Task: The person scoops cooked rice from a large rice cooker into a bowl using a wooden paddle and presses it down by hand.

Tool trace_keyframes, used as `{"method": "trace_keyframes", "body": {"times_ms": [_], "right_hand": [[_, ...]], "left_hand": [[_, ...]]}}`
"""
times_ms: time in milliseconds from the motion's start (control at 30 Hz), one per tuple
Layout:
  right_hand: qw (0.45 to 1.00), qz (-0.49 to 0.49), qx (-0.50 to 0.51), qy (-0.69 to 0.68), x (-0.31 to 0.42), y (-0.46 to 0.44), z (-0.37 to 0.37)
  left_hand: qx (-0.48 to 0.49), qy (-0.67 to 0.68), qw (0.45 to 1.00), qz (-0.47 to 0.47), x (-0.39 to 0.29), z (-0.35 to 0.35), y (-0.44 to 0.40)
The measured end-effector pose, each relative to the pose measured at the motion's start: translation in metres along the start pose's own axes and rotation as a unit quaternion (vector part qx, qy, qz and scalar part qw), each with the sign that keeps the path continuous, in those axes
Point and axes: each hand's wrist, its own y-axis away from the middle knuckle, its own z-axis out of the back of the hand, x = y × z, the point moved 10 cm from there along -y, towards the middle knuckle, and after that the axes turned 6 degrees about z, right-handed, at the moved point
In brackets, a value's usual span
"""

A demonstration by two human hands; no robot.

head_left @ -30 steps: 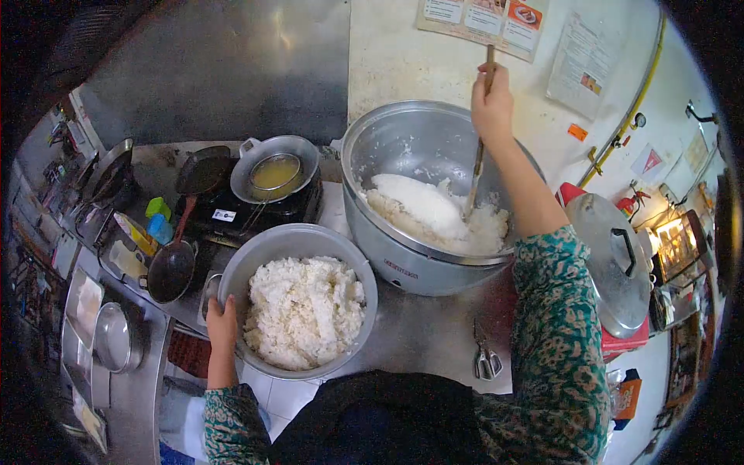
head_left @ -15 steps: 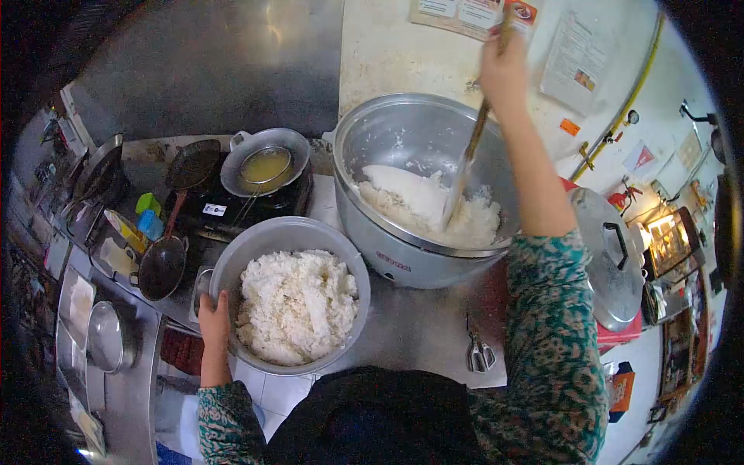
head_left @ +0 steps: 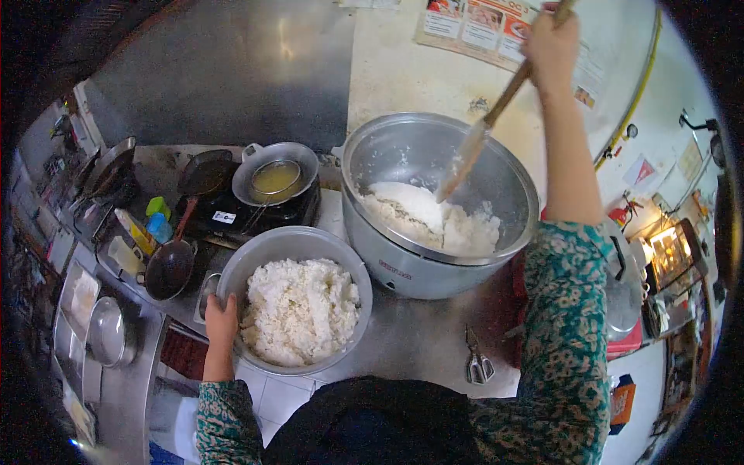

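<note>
My right hand (head_left: 552, 54) is raised high and wrapped round the handle of a long wooden paddle (head_left: 508, 101). The paddle slants down to the left, its blurred blade just above the white rice (head_left: 418, 208) in a large metal rice cooker pot (head_left: 434, 275). With its fingers closed on the left rim, my left hand (head_left: 222, 319) holds a grey metal basin (head_left: 267, 246). Cooked rice (head_left: 302, 310) is heaped in that basin, which sits by the front edge of the counter, left of the pot.
Behind the basin a wok (head_left: 248, 167) with a strainer over yellowish liquid stands on a black stove (head_left: 217, 217). Dark pans (head_left: 169, 267) are to the left. Metal tongs (head_left: 477, 360) lie on the steel counter (head_left: 418, 333). A large lid (head_left: 620, 302) stands at the right.
My right hand has risen and moved right, lifting the paddle's blade out of the rice. My left hand stays on the basin's rim. The view has shifted slightly.
</note>
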Motion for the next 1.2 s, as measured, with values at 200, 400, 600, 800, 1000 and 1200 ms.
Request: {"method": "trace_keyframes", "body": {"times_ms": [200, 400, 600, 800, 1000, 1200], "right_hand": [[0.993, 0.031, 0.094, 0.064, -0.071, 0.108, -0.083], [0.988, 0.080, 0.131, 0.033, -0.035, 0.120, -0.110], [0.993, 0.116, 0.004, -0.002, 0.034, -0.002, -0.050], [0.990, 0.100, 0.007, 0.100, -0.060, 0.071, -0.123], [0.988, 0.055, 0.133, 0.059, -0.069, 0.129, -0.169], [0.989, 0.066, 0.126, 0.026, -0.075, 0.147, -0.149]], "left_hand": [[0.051, -0.001, 0.995, 0.082, -0.019, 0.011, 0.015], [-0.037, -0.017, 0.999, 0.017, -0.035, 0.026, 0.022], [0.053, -0.053, 0.995, 0.063, -0.020, 0.011, 0.011], [0.016, 0.003, 0.999, 0.036, -0.024, 0.016, 0.015], [-0.005, -0.015, 0.998, 0.056, -0.022, 0.020, 0.015], [-0.033, -0.048, 0.997, 0.056, -0.027, 0.027, 0.024]]}}
